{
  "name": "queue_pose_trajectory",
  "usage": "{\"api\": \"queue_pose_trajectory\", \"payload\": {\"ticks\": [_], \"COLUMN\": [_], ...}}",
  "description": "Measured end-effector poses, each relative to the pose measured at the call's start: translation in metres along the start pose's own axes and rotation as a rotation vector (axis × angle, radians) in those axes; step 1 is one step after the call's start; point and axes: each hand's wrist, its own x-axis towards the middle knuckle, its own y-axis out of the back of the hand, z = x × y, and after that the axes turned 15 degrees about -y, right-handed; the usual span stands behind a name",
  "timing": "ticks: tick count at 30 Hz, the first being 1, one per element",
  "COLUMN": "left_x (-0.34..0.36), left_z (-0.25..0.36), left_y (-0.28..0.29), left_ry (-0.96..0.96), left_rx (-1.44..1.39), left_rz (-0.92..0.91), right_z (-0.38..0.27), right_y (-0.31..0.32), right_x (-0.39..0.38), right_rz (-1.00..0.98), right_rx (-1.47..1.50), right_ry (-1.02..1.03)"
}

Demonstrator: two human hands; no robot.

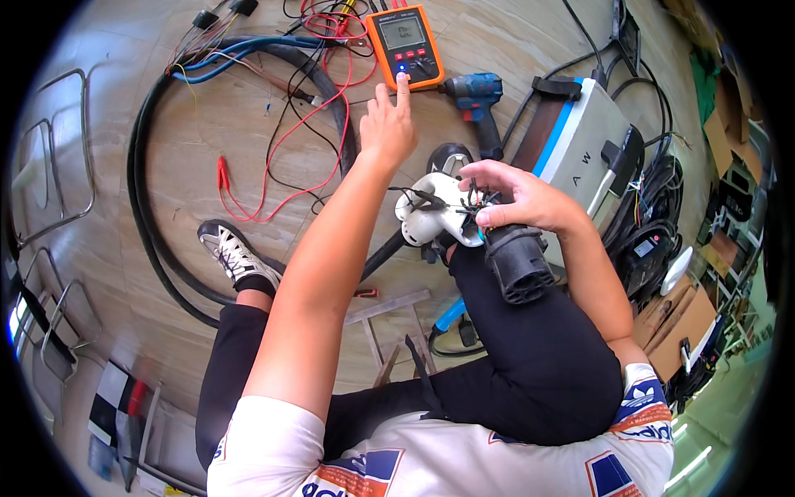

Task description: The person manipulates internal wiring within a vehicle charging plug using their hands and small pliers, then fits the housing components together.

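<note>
My left hand (391, 126) holds nothing, index finger extended onto a blue button of an orange meter (403, 33), other fingers half bent. Red and black test leads (263, 184) trail over the floor from the meter. My right hand (522, 199) is closed on a charging-plug assembly above my right leg, thumb on thin wires among its parts: a white moulded housing (435, 224) and a black cylindrical connector (517, 269). A blue cordless drill (489, 112) lies just right of the meter, its tip partly behind it.
Thick cable loops (145, 207) surround my left foot. A silver case (584, 149) with coiled black cables (638, 240) stands right. Metal chair frames (62, 207) line the left edge; cardboard (679, 327) lies at right. A grey frame (385, 327) lies below my legs.
</note>
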Motion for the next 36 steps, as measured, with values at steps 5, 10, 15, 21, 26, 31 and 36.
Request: {"api": "queue_pose_trajectory", "payload": {"ticks": [5, 10, 15, 21, 26, 31, 36], "left_x": [0.003, -0.001, -0.014, -0.069, -0.114, -0.116, -0.126], "left_z": [0.0, -0.004, -0.005, 0.014, 0.051, 0.064, 0.068], "left_y": [0.002, -0.001, -0.002, 0.027, 0.056, 0.051, 0.053], "left_ry": [0.003, 0.007, -0.044, -0.024, -0.163, -0.351, -0.338], "left_rx": [-0.023, -0.018, -0.108, -0.631, -0.982, -0.87, -0.842], "left_rz": [-0.068, -0.085, 0.08, 0.35, 0.166, 0.202, 0.118], "right_z": [0.001, -0.003, -0.004, 0.006, -0.004, -0.01, -0.014], "right_y": [0.0, -0.002, -0.003, 0.0, -0.004, -0.004, -0.005], "right_x": [0.0, 0.0, -0.003, 0.0, -0.009, -0.013, -0.018], "right_rz": [0.004, 0.002, 0.0, -0.006, 0.098, 0.267, 0.348], "right_rx": [0.008, 0.002, 0.041, 0.078, 0.068, -0.083, -0.158], "right_ry": [-0.005, -0.013, -0.034, -0.017, -0.051, -0.041, -0.029]}}
